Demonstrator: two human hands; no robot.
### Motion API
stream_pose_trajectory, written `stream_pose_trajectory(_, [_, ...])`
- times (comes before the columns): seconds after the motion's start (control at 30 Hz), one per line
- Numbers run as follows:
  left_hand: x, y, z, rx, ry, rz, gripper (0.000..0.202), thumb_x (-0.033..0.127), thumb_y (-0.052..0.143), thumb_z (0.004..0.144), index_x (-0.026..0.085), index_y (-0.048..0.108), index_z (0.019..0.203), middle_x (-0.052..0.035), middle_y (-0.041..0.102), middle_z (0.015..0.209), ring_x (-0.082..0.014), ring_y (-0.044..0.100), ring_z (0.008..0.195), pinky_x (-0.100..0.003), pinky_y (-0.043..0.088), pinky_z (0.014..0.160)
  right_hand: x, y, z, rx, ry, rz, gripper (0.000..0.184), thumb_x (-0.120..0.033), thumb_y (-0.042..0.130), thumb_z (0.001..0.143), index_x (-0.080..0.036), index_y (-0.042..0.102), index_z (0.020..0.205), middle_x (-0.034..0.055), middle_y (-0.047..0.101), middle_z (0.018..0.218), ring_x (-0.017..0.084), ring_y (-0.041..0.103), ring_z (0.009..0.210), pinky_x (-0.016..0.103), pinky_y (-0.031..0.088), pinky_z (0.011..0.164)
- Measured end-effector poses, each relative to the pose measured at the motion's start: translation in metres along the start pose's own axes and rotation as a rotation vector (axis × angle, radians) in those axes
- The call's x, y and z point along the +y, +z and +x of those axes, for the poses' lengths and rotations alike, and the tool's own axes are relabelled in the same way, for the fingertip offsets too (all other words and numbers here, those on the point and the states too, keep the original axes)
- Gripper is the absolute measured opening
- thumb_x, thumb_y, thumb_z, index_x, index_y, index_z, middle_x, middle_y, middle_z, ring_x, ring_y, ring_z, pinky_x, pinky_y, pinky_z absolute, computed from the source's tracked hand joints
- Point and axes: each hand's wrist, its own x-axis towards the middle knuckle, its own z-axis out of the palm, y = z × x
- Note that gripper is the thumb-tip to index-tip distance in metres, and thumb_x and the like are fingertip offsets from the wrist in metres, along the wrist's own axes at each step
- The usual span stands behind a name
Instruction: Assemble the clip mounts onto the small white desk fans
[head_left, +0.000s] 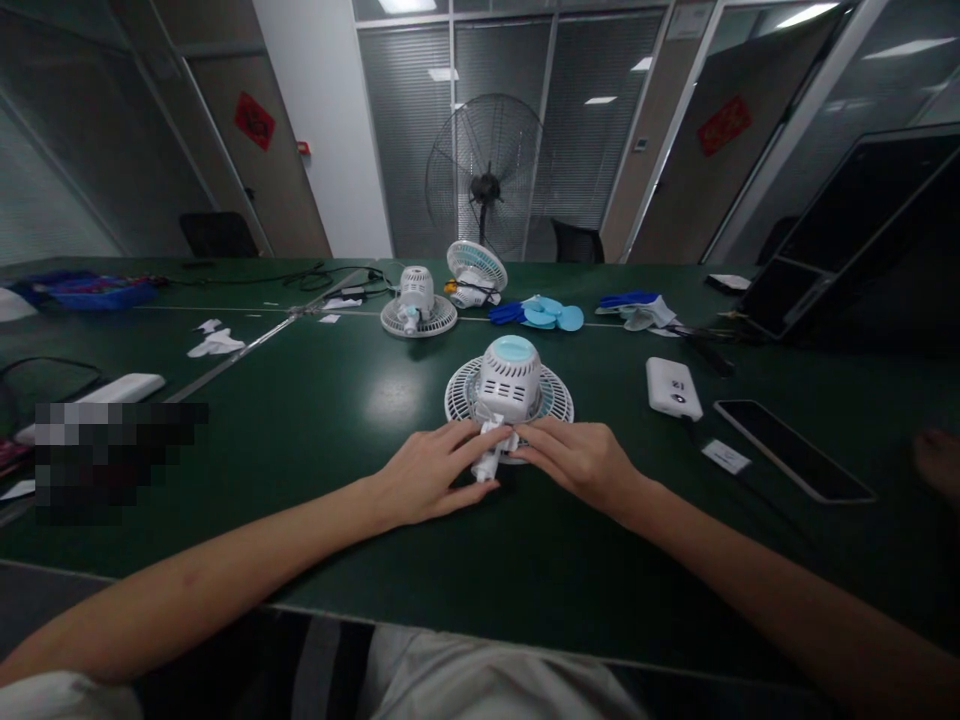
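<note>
A small white fan with a pale blue cap lies face down on its round grille, right in front of me. From its near side juts a white neck piece, with what looks like a thin white cord bunched at its top. My left hand grips this neck, fingers over it and thumb at its lower end. My right hand is closed at the neck's right side, its fingertips close to the left ones. Whatever lies between the right fingertips is too small to tell.
Two similar fans are farther back, with light blue fan blades beside them. To the right lie a white power bank, a phone and gloves. A blue tray sits far left.
</note>
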Motion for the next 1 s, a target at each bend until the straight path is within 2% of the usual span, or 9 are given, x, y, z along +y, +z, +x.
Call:
stream_pose_trajectory(0.07, [0.0,0.0,0.0,0.002,0.007,-0.004,0.065,0.049,0.05,0.107,0.025,0.026,0.163,-0.0126,0.058,0.131,-0.0243,0.065,0.106,-0.035,0.06,0.084,-0.002,-0.001,0.003,-0.003,0.02,0.039,0.027,-0.034,0.055,0.107,-0.019,0.071,0.123,0.0112,0.078,0.112,0.021,0.075,0.092,0.03,0.058,0.074])
stream_pose_trajectory(0.13, [0.0,0.0,0.0,0.006,0.008,0.0,0.065,0.05,0.049,0.108,0.024,0.027,0.162,-0.0127,0.058,0.13,-0.0242,0.065,0.106,-0.035,0.06,0.083,-0.006,0.0,0.007,-0.007,0.122,0.178,0.028,-0.038,0.054,0.108,-0.02,0.073,0.114,0.0093,0.078,0.106,0.019,0.074,0.088,0.03,0.058,0.073])
stream_pose_trajectory(0.23, [0.0,0.0,0.0,0.006,0.007,0.008,0.063,0.05,0.048,0.108,0.024,0.028,0.162,-0.0129,0.058,0.13,-0.0242,0.064,0.106,-0.034,0.06,0.082,-0.013,0.005,0.013,-0.106,0.436,0.612,0.039,-0.051,0.052,0.107,-0.019,0.072,0.097,0.0041,0.074,0.085,0.013,0.067,0.064,0.024,0.053,0.056])
stream_pose_trajectory(0.3, [0.0,0.0,0.0,0.005,0.013,0.012,0.063,0.049,0.048,0.108,0.023,0.028,0.162,-0.013,0.058,0.129,-0.0244,0.064,0.106,-0.035,0.06,0.082,-0.016,0.01,0.015,-0.22,0.657,0.949,0.047,-0.059,0.05,0.105,-0.017,0.069,0.098,0.0027,0.071,0.081,0.011,0.062,0.053,0.021,0.045,0.043])
stream_pose_trajectory(0.37, [-0.001,0.0,0.0,0.002,0.022,0.02,0.063,0.049,0.048,0.108,0.023,0.028,0.162,-0.0132,0.058,0.129,-0.0247,0.064,0.107,-0.035,0.06,0.082,-0.017,0.013,0.015,-0.276,0.758,1.124,0.052,-0.063,0.047,0.104,-0.015,0.068,0.101,0.0036,0.07,0.083,0.011,0.062,0.051,0.021,0.041,0.038])
stream_pose_trajectory(0.43, [-0.001,0.0,0.001,-0.003,0.024,0.031,0.063,0.049,0.049,0.108,0.023,0.029,0.162,-0.0131,0.059,0.13,-0.0247,0.064,0.108,-0.035,0.059,0.082,-0.017,0.013,0.012,-0.231,0.688,1.011,0.051,-0.061,0.046,0.105,-0.016,0.068,0.102,0.0039,0.07,0.084,0.011,0.063,0.054,0.021,0.044,0.042])
stream_pose_trajectory(0.6, [-0.003,0.0,0.001,0.006,0.012,0.031,0.064,0.052,0.048,0.108,0.024,0.029,0.162,-0.0133,0.058,0.133,-0.0243,0.065,0.107,-0.034,0.059,0.084,-0.011,0.009,0.002,-0.05,0.2,0.253,0.036,-0.05,0.06,0.103,-0.019,0.068,0.118,0.0075,0.074,0.1,0.015,0.067,0.072,0.027,0.053,0.062])
stream_pose_trajectory(0.8, [-0.003,-0.001,0.001,0.0,0.022,0.017,0.066,0.051,0.049,0.107,0.026,0.025,0.164,-0.0128,0.059,0.13,-0.0242,0.065,0.106,-0.035,0.059,0.084,-0.009,0.006,0.001,0.003,0.082,-0.024,0.036,-0.043,0.055,0.107,-0.018,0.064,0.131,0.0112,0.075,0.112,0.019,0.072,0.085,0.028,0.055,0.066])
stream_pose_trajectory(1.0, [-0.003,0.001,0.0,0.018,0.027,0.023,0.065,0.052,0.048,0.108,0.025,0.028,0.163,-0.0128,0.06,0.128,-0.0242,0.065,0.106,-0.035,0.059,0.084,-0.013,0.006,0.002,0.029,0.082,-0.003,0.03,-0.04,0.055,0.108,-0.02,0.069,0.125,0.009,0.076,0.103,0.018,0.072,0.082,0.026,0.054,0.065])
